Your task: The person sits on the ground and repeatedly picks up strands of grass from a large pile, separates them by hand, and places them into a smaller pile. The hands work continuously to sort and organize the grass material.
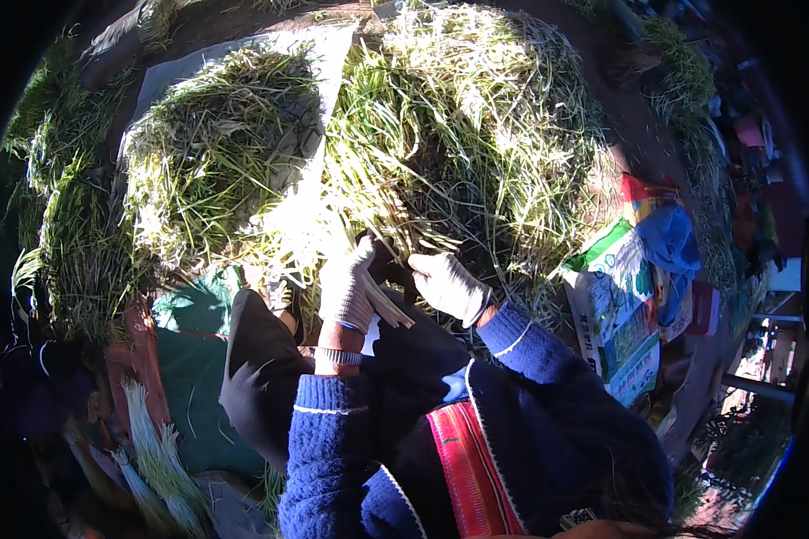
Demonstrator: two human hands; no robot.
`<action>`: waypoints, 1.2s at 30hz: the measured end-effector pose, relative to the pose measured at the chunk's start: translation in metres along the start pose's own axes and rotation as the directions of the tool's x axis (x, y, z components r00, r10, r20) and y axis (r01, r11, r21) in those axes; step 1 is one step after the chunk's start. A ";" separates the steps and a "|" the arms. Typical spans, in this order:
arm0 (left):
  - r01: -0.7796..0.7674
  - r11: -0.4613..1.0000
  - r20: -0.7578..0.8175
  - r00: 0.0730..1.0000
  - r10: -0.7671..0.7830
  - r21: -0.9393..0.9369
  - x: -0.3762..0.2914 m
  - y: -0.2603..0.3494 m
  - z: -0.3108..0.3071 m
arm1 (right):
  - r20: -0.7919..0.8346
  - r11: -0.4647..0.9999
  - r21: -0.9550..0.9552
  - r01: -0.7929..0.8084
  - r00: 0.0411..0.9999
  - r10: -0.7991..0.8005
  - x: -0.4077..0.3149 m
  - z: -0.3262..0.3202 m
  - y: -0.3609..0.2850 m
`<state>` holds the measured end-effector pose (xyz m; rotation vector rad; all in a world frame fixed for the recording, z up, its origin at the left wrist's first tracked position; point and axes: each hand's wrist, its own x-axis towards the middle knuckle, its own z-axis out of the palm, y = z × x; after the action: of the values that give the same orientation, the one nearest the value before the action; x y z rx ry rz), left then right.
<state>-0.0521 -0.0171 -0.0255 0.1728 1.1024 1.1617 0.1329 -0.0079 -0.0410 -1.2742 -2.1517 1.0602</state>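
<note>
My left hand, in a pale glove, is closed around a small bunch of pale green stalks, their cut-looking ends pointing down past my wrist. Just right of it, my right hand, also gloved, has its fingers curled at the edge of some stalk ends; whether it grips one cannot be told. Beyond both hands lies a large heap of long green leafy stalks, partly in glaring sunlight.
Another leafy heap lies on a pale sheet at left. A printed woven sack and blue cloth are at right. Lower left are a green sack and bundles of pale stalks.
</note>
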 end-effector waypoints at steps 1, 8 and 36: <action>0.003 0.999 -0.027 1.000 -0.002 0.042 -0.001 -0.001 0.000 | 0.050 0.999 -0.028 -0.044 0.998 0.045 0.003 0.001 -0.004; -0.086 0.982 0.026 0.995 0.091 -0.169 0.013 -0.008 -0.002 | 0.190 0.972 0.229 -0.057 0.982 0.012 -0.005 -0.001 -0.003; -0.109 0.932 -0.152 0.987 0.059 -0.345 0.018 0.002 -0.002 | -0.350 0.821 -0.244 -0.516 0.836 0.421 0.117 0.009 0.203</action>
<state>-0.0552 -0.0028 -0.0363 -0.1449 0.9956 1.4461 0.1813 0.1489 -0.2088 -2.0664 -1.8816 0.6314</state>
